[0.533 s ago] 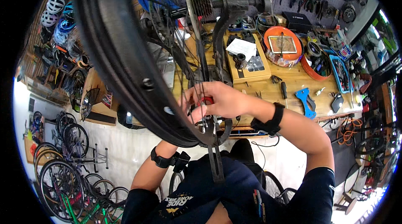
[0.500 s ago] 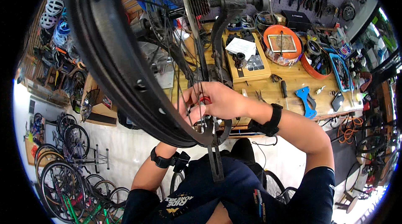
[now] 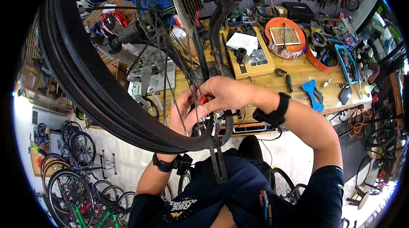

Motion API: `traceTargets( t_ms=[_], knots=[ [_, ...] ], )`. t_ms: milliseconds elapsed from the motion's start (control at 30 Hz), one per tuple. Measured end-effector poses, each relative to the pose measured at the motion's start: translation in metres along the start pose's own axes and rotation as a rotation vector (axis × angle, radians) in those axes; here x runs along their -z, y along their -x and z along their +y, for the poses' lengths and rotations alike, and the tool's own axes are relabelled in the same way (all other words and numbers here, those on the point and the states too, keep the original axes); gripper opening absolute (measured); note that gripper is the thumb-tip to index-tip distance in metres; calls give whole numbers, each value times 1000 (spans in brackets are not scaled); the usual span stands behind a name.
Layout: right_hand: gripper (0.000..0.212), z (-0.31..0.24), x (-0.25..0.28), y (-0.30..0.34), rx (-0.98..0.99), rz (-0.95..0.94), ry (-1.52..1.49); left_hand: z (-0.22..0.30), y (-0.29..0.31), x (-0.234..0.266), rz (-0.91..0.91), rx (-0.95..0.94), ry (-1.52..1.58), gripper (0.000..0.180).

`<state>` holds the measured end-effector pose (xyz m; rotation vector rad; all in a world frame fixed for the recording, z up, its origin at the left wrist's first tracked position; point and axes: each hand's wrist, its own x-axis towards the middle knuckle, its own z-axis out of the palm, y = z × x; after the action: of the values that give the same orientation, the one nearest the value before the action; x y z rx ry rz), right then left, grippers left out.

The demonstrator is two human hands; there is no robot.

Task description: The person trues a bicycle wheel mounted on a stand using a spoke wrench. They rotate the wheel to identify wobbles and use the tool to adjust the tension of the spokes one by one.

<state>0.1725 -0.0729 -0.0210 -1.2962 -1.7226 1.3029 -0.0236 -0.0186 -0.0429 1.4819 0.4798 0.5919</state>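
Seen from above, a bicycle wheel with a black rim point(image 3: 100, 104) sweeps down the left side of your view, mounted in a dark truing stand point(image 3: 218, 36) in front of a wooden table point(image 3: 266, 88), near the middle of its front edge. The cassette point(image 3: 187, 6) faces the table's back edge. Your right hand point(image 3: 226, 96) reaches over to the wheel's near end, thumb and fingertips pinched on a small red tool, probably a spoke wrench, among the spokes point(image 3: 165, 87) just inside the rim. Your left hand point(image 3: 177, 121) comes from beneath the rim, its fingers curled in close beside the wrench; spokes and rim partly hide it, so whether it grips anything cannot be told. If the wrench sits askew when turned, it could slip, rounding a nipple or scraping your knuckles on the spokes. Too much turn at one place might pull the rim out of true. Should the wheel roll, spokes could catch the fingers threaded between them. The stand's slotted bar point(image 3: 218, 162) points at your shirt, so leaning in may knock it. On the table, a screwdriver point(image 3: 289, 84) and a blue tool point(image 3: 312, 96) lie toward the front right corner, well apart from your hands.
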Motion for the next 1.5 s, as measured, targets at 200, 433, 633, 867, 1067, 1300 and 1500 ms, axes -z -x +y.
traceTargets(
  t_ms=[200,433,633,867,1067,1300,1500],
  knots=[
    [32,-26,-29,28,-6,418,271,-2,-2,1,-26,-21,0,61],
    [35,-12,3,32,-65,782,111,-10,-3,4,-25,-59,12,67],
    [35,44,8,7,-97,532,221,-15,-7,5,-28,-73,28,71],
    [36,42,-6,-18,-229,447,90,-19,-4,8,-4,-53,62,75],
    [33,34,-7,-18,-233,480,251,-19,-9,4,40,-115,-47,90],
    [35,7,-1,10,-132,483,109,-12,-6,8,-5,-10,94,71],
    [36,24,1,31,-39,462,-164,11,-4,9,-64,59,51,66]
  ],
)
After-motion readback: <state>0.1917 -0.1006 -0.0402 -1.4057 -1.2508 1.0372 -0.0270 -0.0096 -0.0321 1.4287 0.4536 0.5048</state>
